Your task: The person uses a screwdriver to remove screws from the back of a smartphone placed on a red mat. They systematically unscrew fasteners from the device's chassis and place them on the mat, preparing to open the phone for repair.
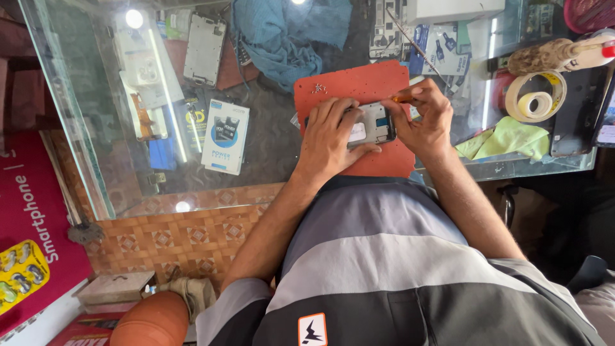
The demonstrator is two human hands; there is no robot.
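On the orange-red rectangular rubber work mat that lay on the glass counter top, a small opened phone with a silvery-grey inner frame sat near the mat's middle, its back cover off so that a pale patch and a blue strip showed among darker parts; much of its left end was hidden under fingers. Its long axis ran roughly left to right across the view, slightly tilted, with the exposed end pointing toward the right hand. The left hand lay palm down over the phone, fingers spread across its upper edge and thumb pressed along the lower edge, clamped on the body. The right hand was pinched shut round a thin screwdriver with an orange handle, whose handle lay nearly level, pointing left over the phone's upper right corner; the tip itself was too small to make out. A few tiny silver screws rested on the mat above the left hand, apart from the phone. Farther right on the glass stood a roll of pale yellow tape and a crumpled yellow-green cloth, while a blue-grey cloth lay bunched beyond the mat
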